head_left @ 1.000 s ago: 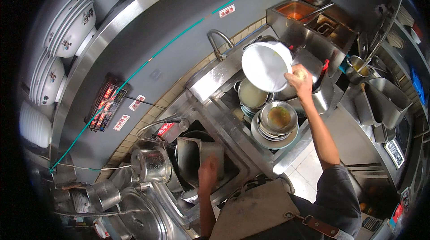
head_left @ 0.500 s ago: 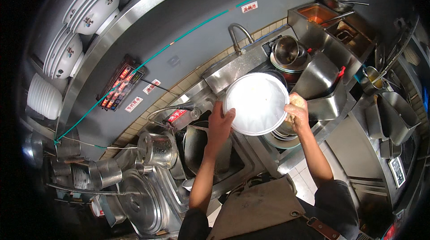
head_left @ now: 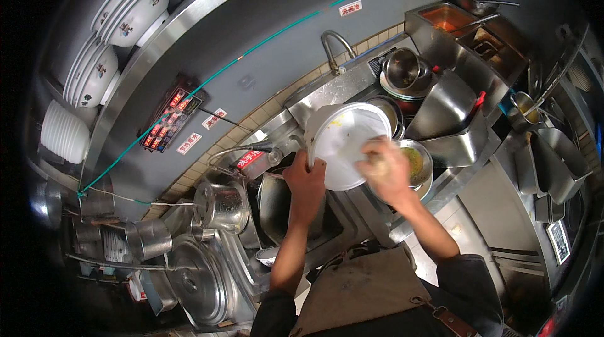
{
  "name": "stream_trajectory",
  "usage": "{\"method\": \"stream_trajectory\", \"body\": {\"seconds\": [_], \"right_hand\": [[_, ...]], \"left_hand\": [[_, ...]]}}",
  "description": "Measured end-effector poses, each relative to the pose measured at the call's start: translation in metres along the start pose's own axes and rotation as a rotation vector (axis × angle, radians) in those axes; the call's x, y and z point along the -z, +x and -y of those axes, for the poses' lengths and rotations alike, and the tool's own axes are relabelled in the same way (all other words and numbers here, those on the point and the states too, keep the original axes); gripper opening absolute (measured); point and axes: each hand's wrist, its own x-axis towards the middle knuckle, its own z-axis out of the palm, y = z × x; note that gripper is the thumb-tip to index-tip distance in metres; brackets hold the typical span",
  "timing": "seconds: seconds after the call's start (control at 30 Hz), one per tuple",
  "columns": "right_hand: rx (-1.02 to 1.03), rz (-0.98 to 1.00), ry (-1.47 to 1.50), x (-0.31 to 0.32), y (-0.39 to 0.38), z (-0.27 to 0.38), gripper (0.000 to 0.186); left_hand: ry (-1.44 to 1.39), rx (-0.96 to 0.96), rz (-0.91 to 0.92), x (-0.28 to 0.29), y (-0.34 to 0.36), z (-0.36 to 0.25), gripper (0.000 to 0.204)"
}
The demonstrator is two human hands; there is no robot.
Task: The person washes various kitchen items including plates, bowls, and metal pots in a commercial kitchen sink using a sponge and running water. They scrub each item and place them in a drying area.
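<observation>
A white round plastic tub is tilted above the sinks, its opening turned toward me. Along its left rim my left hand is closed on the tub, fingers behind and thumb in front. My right hand reaches into the opening, smeared by motion, with a pale yellowish scrubbing pad in its closed fingers. Small yellow bits stick to the tub's inner wall near the top. Right beside the tub, a metal bowl with greenish-yellow contents sits in the sink, partly covered by my hand.
A curved faucet rises behind. Stacked bowls and a metal pot stand right of it, near steel food pans. Left are a large steel pot, another sink with a pan, and round lids. Patterned bowls line the upper shelf.
The tub has shifted slightly left and tilted, showing more of its side. My right hand has left the tub's right rim and moved inside with the pad. The bowl behind is now uncovered.
</observation>
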Motion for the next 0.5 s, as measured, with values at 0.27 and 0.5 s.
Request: {"method": "stream_trajectory", "body": {"seconds": [0.27, 0.5], "right_hand": [[0.116, 0.321, -0.640, -0.034, 0.023, 0.009, 0.031], [0.022, 0.644, -0.570, -0.031, -0.010, -0.005, 0.039]], "left_hand": [[-0.272, 0.106, -0.083, 0.001, -0.012, 0.007, 0.018], [-0.339, 0.129, -0.130, 0.001, -0.037, 0.012, 0.025]]}}
